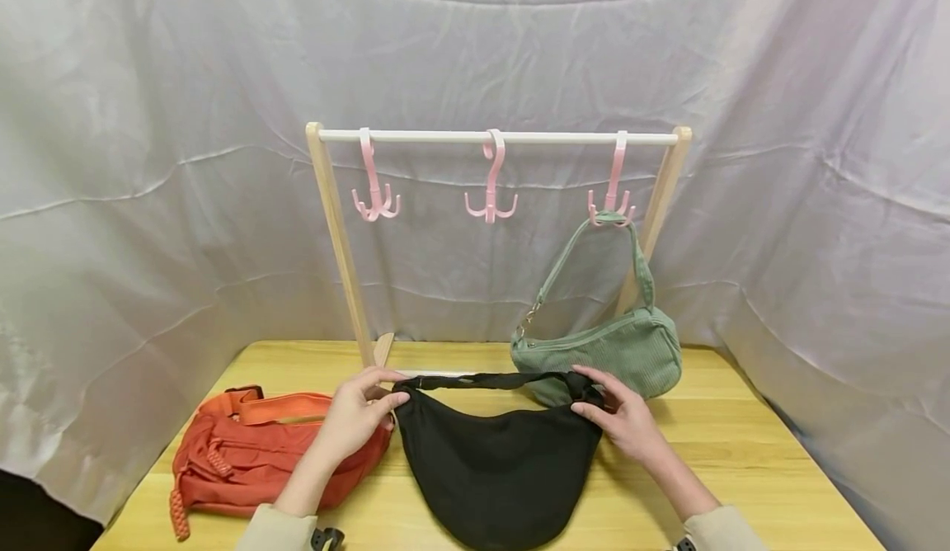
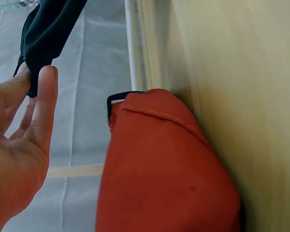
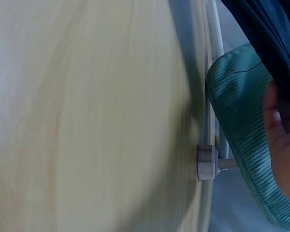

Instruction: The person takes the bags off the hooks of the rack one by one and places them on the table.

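Pale grey cloth (image 1: 148, 138) drapes the room behind and on both sides of a wood-grain table (image 1: 757, 468). A rack (image 1: 337, 237) stands at the table's twelve o'clock edge. At six o'clock I see a black bag (image 1: 505, 468) held up, its strap (image 1: 482, 381) stretched along the top; I can't tell whether its bottom touches the wood. At its nine o'clock a red bag (image 1: 245, 460) lies on the table. Between one and two o'clock, a green corduroy bag (image 1: 601, 349) hangs by its handle. What the bags hold is hidden from me. The left hand (image 1: 359, 415) pinches the black bag's ten o'clock corner, the right hand (image 1: 623, 419) grips its two o'clock corner. Of three pink hooks (image 1: 491, 180), the one at three o'clock carries the green handle.
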Demonstrator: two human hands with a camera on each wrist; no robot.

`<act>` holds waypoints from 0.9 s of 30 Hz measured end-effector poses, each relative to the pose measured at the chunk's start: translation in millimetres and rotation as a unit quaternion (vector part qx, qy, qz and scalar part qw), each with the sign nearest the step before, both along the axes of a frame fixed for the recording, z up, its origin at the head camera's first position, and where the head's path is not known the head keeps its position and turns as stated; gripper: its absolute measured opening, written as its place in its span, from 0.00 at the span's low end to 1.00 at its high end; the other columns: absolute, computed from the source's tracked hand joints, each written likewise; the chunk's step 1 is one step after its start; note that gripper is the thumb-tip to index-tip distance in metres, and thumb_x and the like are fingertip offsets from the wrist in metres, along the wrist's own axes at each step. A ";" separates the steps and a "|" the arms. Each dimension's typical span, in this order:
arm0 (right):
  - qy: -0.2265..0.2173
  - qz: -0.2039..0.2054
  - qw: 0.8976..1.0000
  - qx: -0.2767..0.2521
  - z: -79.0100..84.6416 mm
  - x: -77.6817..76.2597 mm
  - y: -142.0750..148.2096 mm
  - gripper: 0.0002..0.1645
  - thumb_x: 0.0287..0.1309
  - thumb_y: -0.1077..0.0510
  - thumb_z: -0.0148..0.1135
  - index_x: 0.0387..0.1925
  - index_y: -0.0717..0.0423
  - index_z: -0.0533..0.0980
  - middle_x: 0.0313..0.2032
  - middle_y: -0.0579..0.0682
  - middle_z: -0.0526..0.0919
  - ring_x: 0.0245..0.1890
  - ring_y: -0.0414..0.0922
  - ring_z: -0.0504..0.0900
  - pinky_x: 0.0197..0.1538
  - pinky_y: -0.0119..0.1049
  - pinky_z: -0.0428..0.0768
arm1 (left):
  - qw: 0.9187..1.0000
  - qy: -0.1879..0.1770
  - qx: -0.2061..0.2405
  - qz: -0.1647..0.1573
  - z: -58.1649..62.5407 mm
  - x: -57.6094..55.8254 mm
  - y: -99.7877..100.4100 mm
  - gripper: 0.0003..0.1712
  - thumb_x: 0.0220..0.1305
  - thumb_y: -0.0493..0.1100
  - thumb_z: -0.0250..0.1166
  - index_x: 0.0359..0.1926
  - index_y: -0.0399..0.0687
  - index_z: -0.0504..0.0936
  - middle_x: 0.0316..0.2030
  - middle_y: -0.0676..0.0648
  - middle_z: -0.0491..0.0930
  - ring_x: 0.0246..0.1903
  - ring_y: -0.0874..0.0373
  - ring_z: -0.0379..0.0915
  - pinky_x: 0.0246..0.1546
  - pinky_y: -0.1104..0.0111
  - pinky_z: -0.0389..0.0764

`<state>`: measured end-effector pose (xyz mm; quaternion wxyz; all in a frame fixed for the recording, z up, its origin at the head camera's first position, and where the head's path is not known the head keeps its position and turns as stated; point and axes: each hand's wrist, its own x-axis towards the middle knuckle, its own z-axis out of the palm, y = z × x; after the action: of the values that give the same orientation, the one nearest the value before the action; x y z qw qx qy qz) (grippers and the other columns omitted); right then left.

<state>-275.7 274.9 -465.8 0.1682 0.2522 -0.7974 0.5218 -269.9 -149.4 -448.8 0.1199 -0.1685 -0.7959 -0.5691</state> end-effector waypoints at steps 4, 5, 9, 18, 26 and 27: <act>-0.003 -0.008 1.000 0.022 -0.4 0.3 2.2 0.32 0.63 0.67 0.71 0.68 0.58 0.75 0.61 0.61 0.80 0.53 0.32 0.82 0.51 0.23 0.80 | 1.000 -0.011 -0.020 -0.011 -2.2 -1.8 1.5 0.15 0.63 0.34 0.74 0.50 0.43 0.88 0.45 0.38 0.84 0.16 0.50 0.79 0.21 0.63 0.84; -0.005 -0.009 1.000 0.026 -0.4 0.3 2.7 0.32 0.63 0.66 0.71 0.69 0.58 0.75 0.61 0.60 0.80 0.53 0.33 0.82 0.51 0.23 0.80 | 1.000 -0.015 -0.023 -0.015 -2.6 -2.4 1.9 0.15 0.63 0.34 0.74 0.51 0.43 0.88 0.46 0.38 0.84 0.16 0.51 0.79 0.21 0.64 0.84; -0.011 -0.009 0.999 0.043 -1.2 -0.9 4.4 0.33 0.64 0.64 0.71 0.69 0.56 0.75 0.61 0.59 0.81 0.54 0.34 0.81 0.51 0.25 0.81 | 0.999 -0.020 -0.039 -0.028 -5.3 -6.4 2.5 0.15 0.63 0.34 0.73 0.52 0.43 0.88 0.48 0.39 0.84 0.17 0.51 0.78 0.22 0.62 0.84; -0.032 -0.022 0.996 0.078 -7.7 -4.6 6.0 0.32 0.67 0.60 0.70 0.71 0.52 0.74 0.63 0.60 0.79 0.58 0.41 0.80 0.53 0.28 0.81 | 0.994 -0.010 -0.105 -0.037 -10.8 -16.4 2.1 0.14 0.64 0.31 0.72 0.51 0.41 0.86 0.44 0.39 0.84 0.28 0.51 0.84 0.26 0.60 0.87; -0.030 -0.014 0.996 0.080 -11.4 -6.8 4.9 0.32 0.67 0.61 0.69 0.70 0.54 0.74 0.65 0.61 0.78 0.62 0.44 0.78 0.58 0.24 0.77 | 0.980 0.015 -0.196 -0.014 -12.0 -22.6 -0.4 0.10 0.63 0.34 0.73 0.45 0.45 0.85 0.38 0.51 0.86 0.39 0.53 0.84 0.42 0.63 0.85; -0.030 -0.010 0.996 0.078 -11.6 -6.8 4.6 0.32 0.66 0.62 0.70 0.70 0.54 0.74 0.65 0.61 0.78 0.63 0.44 0.78 0.58 0.24 0.77 | 0.979 0.016 -0.201 -0.012 -12.0 -22.6 -0.5 0.10 0.63 0.34 0.74 0.45 0.46 0.85 0.37 0.51 0.86 0.40 0.53 0.84 0.43 0.62 0.84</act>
<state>-282.5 279.4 -477.4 0.1290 0.2409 -0.8429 0.4634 -292.5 -149.9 -460.8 0.0889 -0.2079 -0.8899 -0.3961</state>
